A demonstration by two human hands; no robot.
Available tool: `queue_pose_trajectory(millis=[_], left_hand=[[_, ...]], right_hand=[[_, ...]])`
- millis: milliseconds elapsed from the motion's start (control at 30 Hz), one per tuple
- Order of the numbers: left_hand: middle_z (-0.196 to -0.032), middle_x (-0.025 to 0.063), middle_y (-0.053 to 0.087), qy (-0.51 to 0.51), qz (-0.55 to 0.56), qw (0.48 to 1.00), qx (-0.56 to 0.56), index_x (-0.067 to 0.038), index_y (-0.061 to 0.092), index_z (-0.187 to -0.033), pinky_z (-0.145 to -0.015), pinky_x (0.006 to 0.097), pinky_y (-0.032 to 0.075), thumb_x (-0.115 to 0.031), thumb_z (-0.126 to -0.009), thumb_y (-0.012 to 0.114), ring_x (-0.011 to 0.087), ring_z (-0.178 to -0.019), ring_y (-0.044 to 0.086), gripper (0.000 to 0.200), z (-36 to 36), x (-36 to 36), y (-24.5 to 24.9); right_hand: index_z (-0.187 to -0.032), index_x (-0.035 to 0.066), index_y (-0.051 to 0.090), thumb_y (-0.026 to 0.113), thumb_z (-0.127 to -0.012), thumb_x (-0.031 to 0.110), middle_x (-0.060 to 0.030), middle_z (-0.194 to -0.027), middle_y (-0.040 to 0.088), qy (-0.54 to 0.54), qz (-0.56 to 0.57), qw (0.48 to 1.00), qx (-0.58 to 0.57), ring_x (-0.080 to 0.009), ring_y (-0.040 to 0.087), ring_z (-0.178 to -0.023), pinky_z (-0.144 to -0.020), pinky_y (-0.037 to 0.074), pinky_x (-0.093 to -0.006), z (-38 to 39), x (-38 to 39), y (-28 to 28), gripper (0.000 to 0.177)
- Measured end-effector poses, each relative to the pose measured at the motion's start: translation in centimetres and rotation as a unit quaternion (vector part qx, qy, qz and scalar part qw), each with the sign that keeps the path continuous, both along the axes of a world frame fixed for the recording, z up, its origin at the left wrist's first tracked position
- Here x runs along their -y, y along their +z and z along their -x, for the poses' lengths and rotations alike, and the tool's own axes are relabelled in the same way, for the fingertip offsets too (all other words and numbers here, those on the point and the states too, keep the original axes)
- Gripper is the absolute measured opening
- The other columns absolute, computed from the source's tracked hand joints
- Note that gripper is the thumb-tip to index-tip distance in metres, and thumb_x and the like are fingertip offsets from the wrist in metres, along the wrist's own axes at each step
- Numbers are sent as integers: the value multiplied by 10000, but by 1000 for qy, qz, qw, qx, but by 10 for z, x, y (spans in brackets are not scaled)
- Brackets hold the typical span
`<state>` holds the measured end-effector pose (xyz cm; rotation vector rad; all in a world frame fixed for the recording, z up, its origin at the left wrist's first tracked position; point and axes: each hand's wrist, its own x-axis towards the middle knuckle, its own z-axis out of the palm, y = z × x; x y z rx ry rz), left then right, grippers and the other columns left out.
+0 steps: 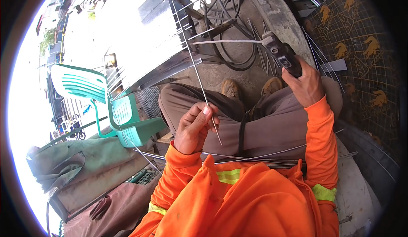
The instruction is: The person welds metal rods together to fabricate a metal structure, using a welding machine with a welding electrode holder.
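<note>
My left hand [199, 122] pinches a long thin metal rod [195, 69] near its lower end, the tip pointing down past my fingers. The rod runs up to a metal frame [180, 22] with several short crossbars. My right hand [305, 82] is wrapped round the black handle of a welding electrode holder [282, 54]. From its jaws a pale welding electrode [227, 41] extends left, its far end close beside the thin rod; whether they touch is unclear. More thin rods [263, 158] lie across my lap.
A green plastic chair [127, 118] stands at the left, beside a draped cloth [93, 156]. Black cables [236, 63] loop on the ground ahead. A dark printed sheet [361, 63] is at the right, with loose rods by its edge. My boots [230, 88] are in front.
</note>
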<state>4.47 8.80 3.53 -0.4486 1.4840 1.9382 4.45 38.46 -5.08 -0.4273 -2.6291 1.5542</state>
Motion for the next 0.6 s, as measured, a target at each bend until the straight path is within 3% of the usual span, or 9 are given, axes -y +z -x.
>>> queue_pose_trajectory(millis=[600], left_hand=[[-781,71,639,11,11,1000,2,-24,585,-1040,-676,263,470,-183,-993,521,171,-712,613,177,-1,1,-1]], right_hand=[[-992,16,615,653,-814,192,-198,-745,612,-5,0,1000,4,-378,625,-698,-644,479,-400,0,2,2,252]])
